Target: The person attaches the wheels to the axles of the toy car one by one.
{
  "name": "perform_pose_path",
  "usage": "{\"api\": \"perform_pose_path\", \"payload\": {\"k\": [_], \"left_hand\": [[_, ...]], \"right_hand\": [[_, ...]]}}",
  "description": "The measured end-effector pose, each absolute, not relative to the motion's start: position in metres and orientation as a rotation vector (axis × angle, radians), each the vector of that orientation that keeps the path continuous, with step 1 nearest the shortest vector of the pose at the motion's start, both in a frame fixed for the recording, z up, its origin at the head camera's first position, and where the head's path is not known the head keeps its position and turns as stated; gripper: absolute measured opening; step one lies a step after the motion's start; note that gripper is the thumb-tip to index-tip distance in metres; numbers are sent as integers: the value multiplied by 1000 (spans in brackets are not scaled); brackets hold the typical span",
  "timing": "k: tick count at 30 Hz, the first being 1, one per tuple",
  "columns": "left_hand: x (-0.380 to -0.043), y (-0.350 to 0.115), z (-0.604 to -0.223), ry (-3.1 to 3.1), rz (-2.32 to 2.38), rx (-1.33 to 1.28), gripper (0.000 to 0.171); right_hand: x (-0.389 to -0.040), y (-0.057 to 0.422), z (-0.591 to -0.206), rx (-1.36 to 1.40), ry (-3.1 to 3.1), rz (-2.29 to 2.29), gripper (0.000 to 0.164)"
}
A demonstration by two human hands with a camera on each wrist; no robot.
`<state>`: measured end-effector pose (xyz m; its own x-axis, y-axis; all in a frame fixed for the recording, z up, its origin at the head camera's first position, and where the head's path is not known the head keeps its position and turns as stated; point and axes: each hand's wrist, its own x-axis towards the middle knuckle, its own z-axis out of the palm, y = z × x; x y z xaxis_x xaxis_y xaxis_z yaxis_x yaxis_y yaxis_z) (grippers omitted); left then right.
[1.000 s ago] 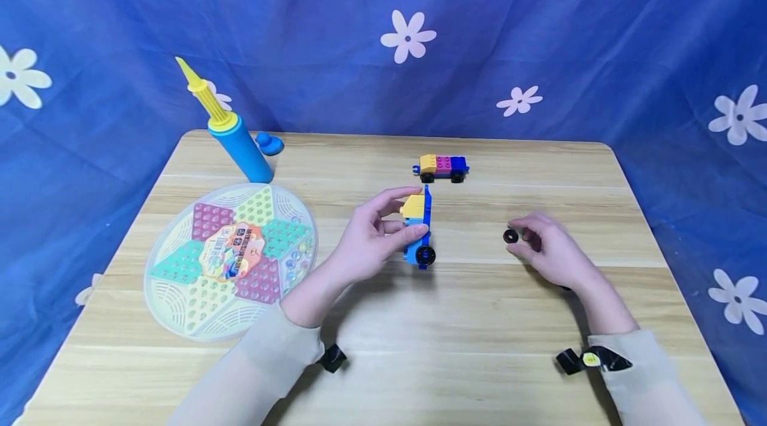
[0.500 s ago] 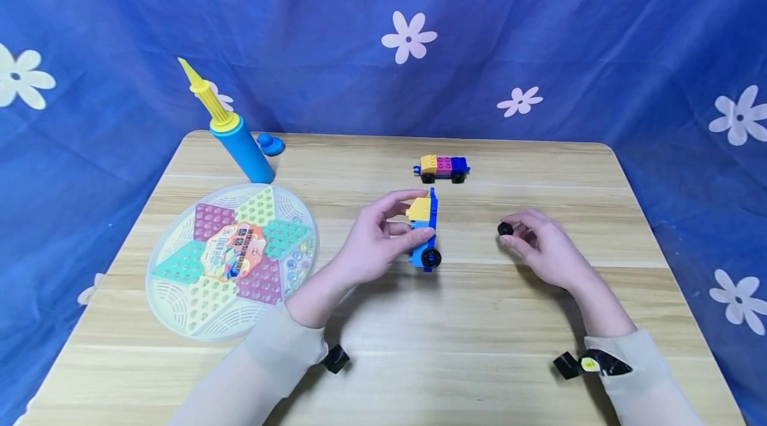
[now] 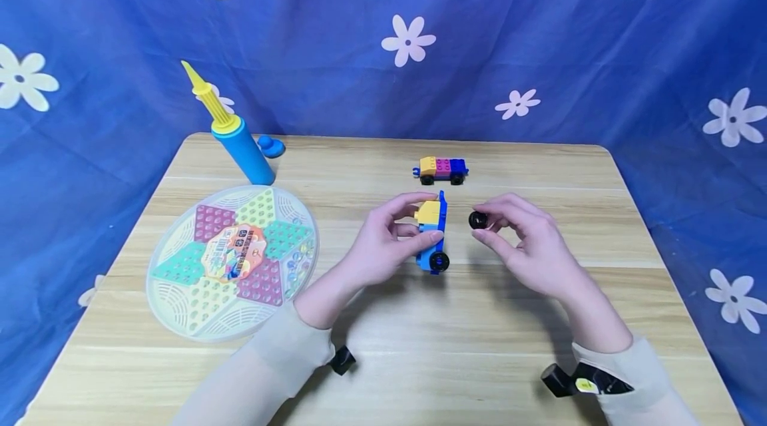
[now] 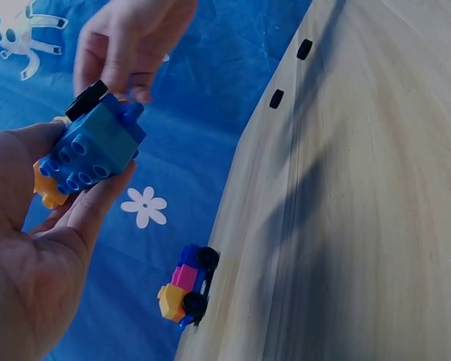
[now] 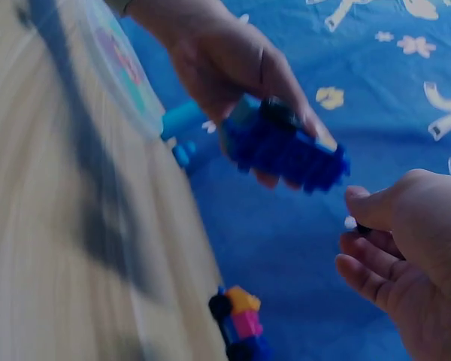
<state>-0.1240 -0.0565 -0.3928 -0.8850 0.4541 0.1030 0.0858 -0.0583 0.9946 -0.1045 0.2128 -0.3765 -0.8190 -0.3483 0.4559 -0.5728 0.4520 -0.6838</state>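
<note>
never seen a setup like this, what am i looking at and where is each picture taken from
No machine here: a person works bare-handed. The wide picture comes from a camera worn on the head, looking down; the other two come from wrist cameras, left and right. The left hand holds a blue and yellow toy vehicle; the right hand pinches a black wheel, apart from it. On the wooden table are a small toy car, a round game board, a blue and yellow pump-like tool and a small blue piece. The left wrist view also shows two loose black pieces. Behind hangs a blue flowered cloth.
</note>
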Motion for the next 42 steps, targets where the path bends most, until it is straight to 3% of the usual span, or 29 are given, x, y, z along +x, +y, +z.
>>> {"api": "perform_pose_path", "payload": {"k": [11,42], "left_hand": [[-122,-51,-395,1978,2007,613,53],[-121,-46,-398,2070,1943,717,51]], "right_hand": [[-102,190,-358,866,-2383,1249,34],[-106,180,-365,869,-2276,1332,32]]}}
